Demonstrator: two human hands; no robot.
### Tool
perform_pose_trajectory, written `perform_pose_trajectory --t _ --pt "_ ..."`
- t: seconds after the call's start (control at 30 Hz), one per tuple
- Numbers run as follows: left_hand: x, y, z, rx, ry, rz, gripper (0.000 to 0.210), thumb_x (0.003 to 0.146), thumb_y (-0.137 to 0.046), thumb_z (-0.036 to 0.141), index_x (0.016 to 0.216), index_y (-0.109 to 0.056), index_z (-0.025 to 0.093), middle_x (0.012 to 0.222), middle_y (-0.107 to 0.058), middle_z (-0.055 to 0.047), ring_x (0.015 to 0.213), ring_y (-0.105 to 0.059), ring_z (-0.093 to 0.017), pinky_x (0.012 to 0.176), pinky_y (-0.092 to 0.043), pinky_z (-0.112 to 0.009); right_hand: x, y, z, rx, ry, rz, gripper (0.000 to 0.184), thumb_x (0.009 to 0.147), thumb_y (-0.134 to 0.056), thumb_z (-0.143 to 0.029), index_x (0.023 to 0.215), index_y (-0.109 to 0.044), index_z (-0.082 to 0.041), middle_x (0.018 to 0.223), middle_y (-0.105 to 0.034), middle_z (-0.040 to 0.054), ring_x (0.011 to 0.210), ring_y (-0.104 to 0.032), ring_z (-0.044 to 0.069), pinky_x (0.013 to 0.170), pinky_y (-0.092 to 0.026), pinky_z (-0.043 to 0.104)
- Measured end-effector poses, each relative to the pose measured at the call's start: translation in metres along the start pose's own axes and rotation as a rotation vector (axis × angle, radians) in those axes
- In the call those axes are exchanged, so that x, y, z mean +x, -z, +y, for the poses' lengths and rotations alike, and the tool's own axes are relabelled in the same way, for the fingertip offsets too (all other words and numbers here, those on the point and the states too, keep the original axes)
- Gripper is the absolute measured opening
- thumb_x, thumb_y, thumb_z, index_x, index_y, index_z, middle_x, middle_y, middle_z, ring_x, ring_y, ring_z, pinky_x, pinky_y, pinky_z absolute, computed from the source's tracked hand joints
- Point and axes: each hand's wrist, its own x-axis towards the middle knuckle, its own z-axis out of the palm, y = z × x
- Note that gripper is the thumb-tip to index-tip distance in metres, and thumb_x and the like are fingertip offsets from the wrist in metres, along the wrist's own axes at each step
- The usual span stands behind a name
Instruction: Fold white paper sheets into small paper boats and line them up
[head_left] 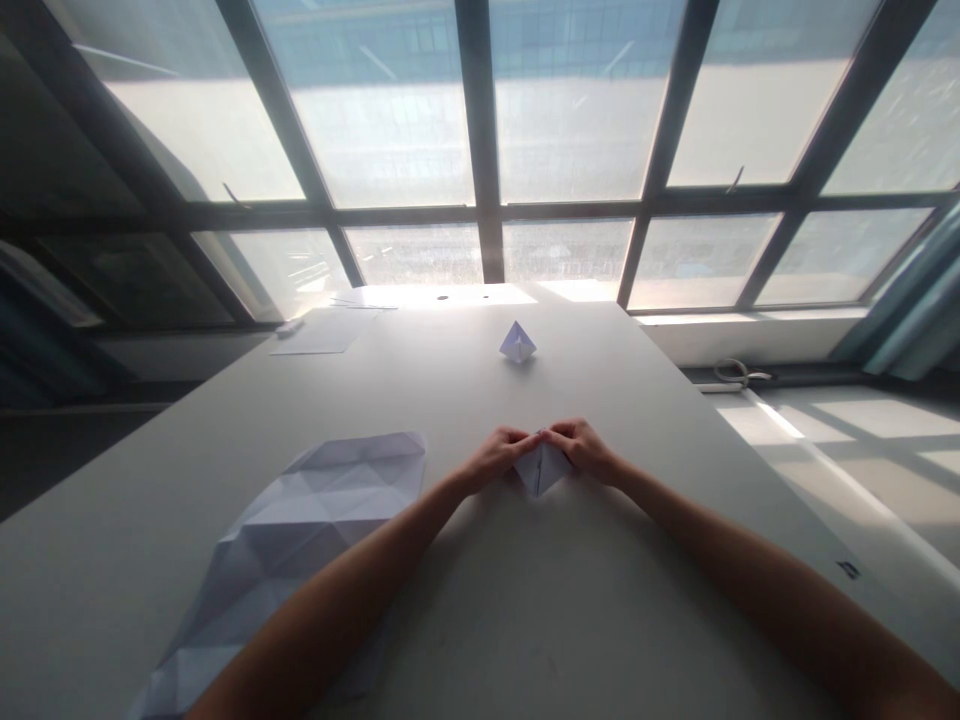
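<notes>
Between my two hands is a small piece of white folded paper point(538, 474), pointed at its lower end and with a crease or slit down its middle. My left hand point(504, 452) is closed on its left upper edge, thumb and fingertips near the top. On the other side my right hand point(581, 448) pinches the right upper edge, its fingertips meeting the left ones at the top. Part of the paper is hidden behind the fingers. Farther back on the table stands a separate folded paper shape point(517, 343), diamond-like, touched by neither hand.
A large creased paper sheet point(330, 500) lies at the left, partly under my left forearm. Flat papers point(322, 332) rest at the table's far left corner. The white table point(600, 620) reaches toward tall windows point(570, 120). A coiled cable point(731, 372) lies beyond its right edge.
</notes>
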Motion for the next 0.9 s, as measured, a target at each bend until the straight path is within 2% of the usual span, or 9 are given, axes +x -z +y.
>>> perform_pose_trajectory --t 0.23,0.47,0.63,0.77,0.9 --pt "0.001 -0.004 -0.001 -0.015 -0.004 0.112 0.065 0.076 -0.059 0.071 0.081 -0.073 0.008 0.06 -0.054 -0.001 0.057 -0.043 -0.012 0.053 -0.028 -0.024 -0.001 -0.002 -0.001 0.043 -0.023 0.041 0.045 0.082 -0.06 -0.056 0.059 -0.056 -0.017 0.05 -0.042 -0.0043 0.046 -0.035 0.01 0.043 -0.025 0.024" --pt "0.001 -0.004 -0.003 -0.04 -0.015 0.15 0.059 0.079 -0.06 0.066 0.07 -0.068 0.009 0.056 -0.048 0.001 0.053 -0.038 -0.011 0.051 -0.026 -0.024 0.0 -0.002 0.002 0.118 -0.03 0.05 0.044 0.082 -0.061 -0.054 0.059 -0.054 -0.017 0.052 -0.04 -0.0045 0.047 -0.036 0.009 0.043 -0.026 0.023" --pt "0.001 -0.004 -0.006 -0.08 -0.001 0.176 0.056 0.08 -0.061 0.064 0.07 -0.068 0.01 0.055 -0.05 0.001 0.05 -0.038 -0.01 0.048 -0.023 -0.023 0.0 -0.002 0.002 0.142 -0.012 0.081 0.044 0.082 -0.061 -0.053 0.058 -0.053 -0.018 0.05 -0.039 -0.0053 0.046 -0.035 0.009 0.043 -0.025 0.024" --pt "0.001 -0.004 -0.007 -0.182 0.011 0.217 0.053 0.078 -0.065 0.062 0.071 -0.07 0.009 0.057 -0.057 -0.001 0.049 -0.044 -0.01 0.047 -0.026 -0.022 0.0 -0.003 0.004 0.125 -0.012 0.119 0.045 0.082 -0.061 -0.054 0.058 -0.055 -0.017 0.048 -0.043 -0.0052 0.044 -0.037 0.009 0.042 -0.026 0.024" --pt "0.004 -0.005 -0.008 -0.356 0.022 0.32 0.051 0.075 -0.071 0.059 0.076 -0.074 0.008 0.063 -0.065 -0.005 0.052 -0.052 -0.012 0.049 -0.033 -0.022 0.003 -0.002 0.01 0.144 0.009 0.229 0.043 0.082 -0.062 -0.053 0.059 -0.058 -0.017 0.048 -0.048 -0.004 0.044 -0.041 0.01 0.042 -0.028 0.024"
